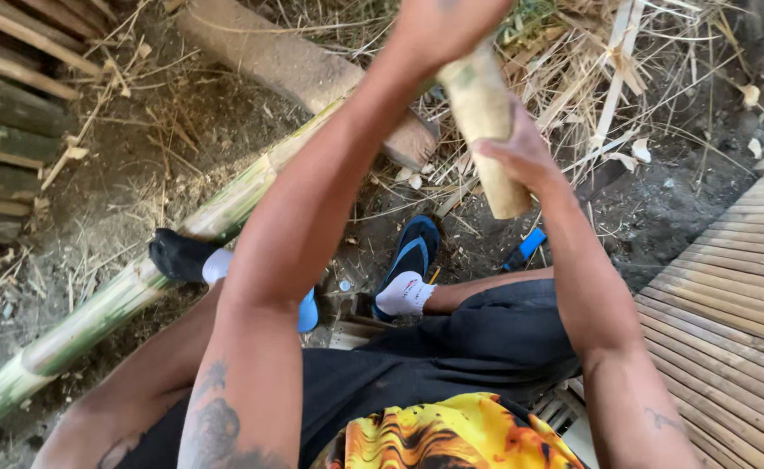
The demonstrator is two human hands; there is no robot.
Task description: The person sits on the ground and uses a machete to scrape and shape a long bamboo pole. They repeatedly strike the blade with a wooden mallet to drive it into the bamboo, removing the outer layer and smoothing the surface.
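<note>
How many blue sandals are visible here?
2: one sandal on the foot at centre, another sandal mostly hidden behind the left forearm. None elsewhere, as far as shown.

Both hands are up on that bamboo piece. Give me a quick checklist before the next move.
1. Left hand gripping bamboo piece at its top: ok.
2. Right hand gripping it mid-length: ok.
3. Piece's lower end free of the legs: ok.
4. Feet placed: right foot in a sandal; left foot rests against the long pole: ok.
5. Blade or tool position: cannot tell.
6. Piece's top end: out of frame, cannot tell.
</note>
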